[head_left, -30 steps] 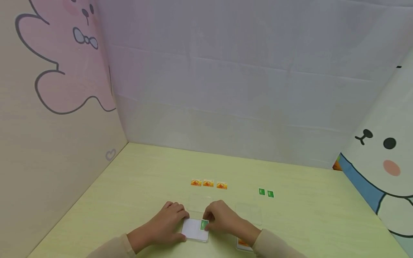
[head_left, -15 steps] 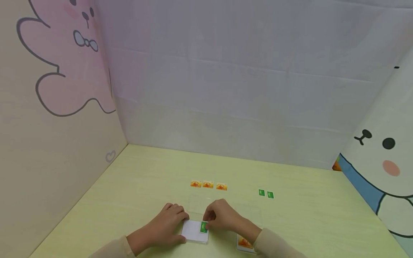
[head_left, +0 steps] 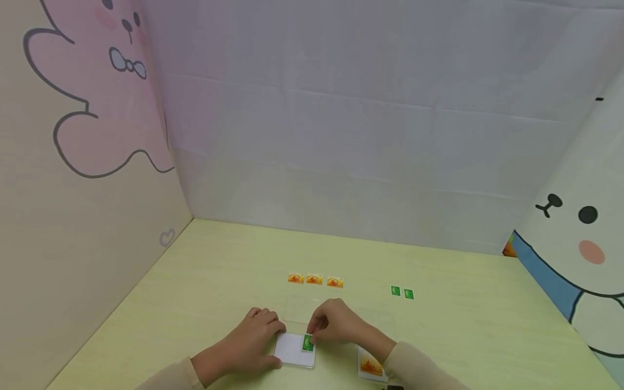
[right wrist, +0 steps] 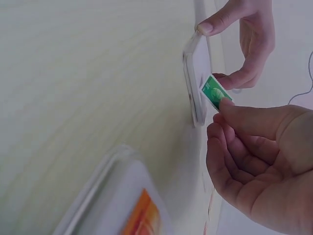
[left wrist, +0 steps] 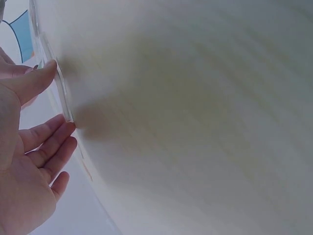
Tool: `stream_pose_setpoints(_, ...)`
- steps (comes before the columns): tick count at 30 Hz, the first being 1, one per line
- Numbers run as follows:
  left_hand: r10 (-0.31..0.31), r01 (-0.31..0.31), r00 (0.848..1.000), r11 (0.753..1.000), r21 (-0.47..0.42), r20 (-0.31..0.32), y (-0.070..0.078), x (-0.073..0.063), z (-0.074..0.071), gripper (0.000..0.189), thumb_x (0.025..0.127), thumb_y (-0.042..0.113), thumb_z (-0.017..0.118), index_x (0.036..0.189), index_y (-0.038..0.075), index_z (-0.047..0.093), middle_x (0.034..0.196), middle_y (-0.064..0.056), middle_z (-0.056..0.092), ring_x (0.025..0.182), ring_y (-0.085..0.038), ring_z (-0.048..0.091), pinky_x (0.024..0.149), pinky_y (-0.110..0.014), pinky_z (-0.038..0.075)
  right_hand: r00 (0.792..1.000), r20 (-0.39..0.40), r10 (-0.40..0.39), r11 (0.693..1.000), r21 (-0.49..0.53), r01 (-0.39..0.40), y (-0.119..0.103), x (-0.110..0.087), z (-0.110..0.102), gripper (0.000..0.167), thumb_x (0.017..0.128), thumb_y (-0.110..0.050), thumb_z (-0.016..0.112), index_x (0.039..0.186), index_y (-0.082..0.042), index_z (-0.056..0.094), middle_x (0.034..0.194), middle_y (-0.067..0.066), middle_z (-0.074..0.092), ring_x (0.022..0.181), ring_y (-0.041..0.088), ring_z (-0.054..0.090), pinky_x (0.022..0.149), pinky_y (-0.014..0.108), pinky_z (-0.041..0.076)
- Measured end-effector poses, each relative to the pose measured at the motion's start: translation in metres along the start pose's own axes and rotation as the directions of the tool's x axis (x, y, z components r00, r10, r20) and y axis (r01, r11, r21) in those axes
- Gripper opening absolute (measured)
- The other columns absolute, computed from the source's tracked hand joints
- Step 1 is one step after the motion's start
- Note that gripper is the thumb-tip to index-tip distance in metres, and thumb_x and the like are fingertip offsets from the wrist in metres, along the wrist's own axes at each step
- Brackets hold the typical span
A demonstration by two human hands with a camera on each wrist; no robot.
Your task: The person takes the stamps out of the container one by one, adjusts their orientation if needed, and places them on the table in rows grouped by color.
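In the head view, my left hand (head_left: 254, 341) holds a flat white rectangle (head_left: 289, 348) by its left side, thumb at the near corner and fingers at the far one. The right wrist view shows this piece as a thin white plate (right wrist: 199, 61) with a clear rim. My right hand (head_left: 335, 323) pinches a small green stamp (head_left: 307, 343) between thumb and fingers, over the plate's right end. Seen from the right wrist, the stamp (right wrist: 214, 90) stands tilted, one corner at the plate's surface; whether it touches is unclear.
Three orange stamps (head_left: 314, 279) lie in a row farther back, with two green stamps (head_left: 402, 292) to their right. Faint clear plates (head_left: 298, 307) lie behind my hands. Beside my right sleeve is a white-rimmed case (head_left: 371, 368) with an orange picture.
The green stamp has shifted very slightly toward me and to the left with my right fingers. My left hand keeps its hold on the white plate.
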State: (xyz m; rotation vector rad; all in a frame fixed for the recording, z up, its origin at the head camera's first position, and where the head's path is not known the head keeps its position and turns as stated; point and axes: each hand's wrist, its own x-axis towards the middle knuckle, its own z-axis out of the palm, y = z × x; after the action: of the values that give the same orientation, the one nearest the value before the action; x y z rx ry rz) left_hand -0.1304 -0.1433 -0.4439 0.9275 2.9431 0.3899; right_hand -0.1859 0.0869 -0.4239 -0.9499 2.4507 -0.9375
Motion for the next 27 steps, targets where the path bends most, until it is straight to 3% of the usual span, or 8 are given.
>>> stream_pose_setpoints(27, -0.010, 0.010, 1.000, 1.000, -0.017, 0.018, -0.002, 0.003, 0.002, 0.049, 0.075, 0.049, 0.076, 0.110, 0.016, 0.064, 0.102, 0.009, 0.058, 0.097, -0.009, 0.049, 0.094, -0.039, 0.036, 0.989, 0.075, 0.130, 0.988, 0.073, -0.136, 0.008, 0.004, -0.015, 0.004, 0.078, -0.010, 0.078, 0.079, -0.007, 0.075, 0.073, 0.005, 0.073, 0.061, 0.005, 0.056, 0.056, 0.017, 0.045)
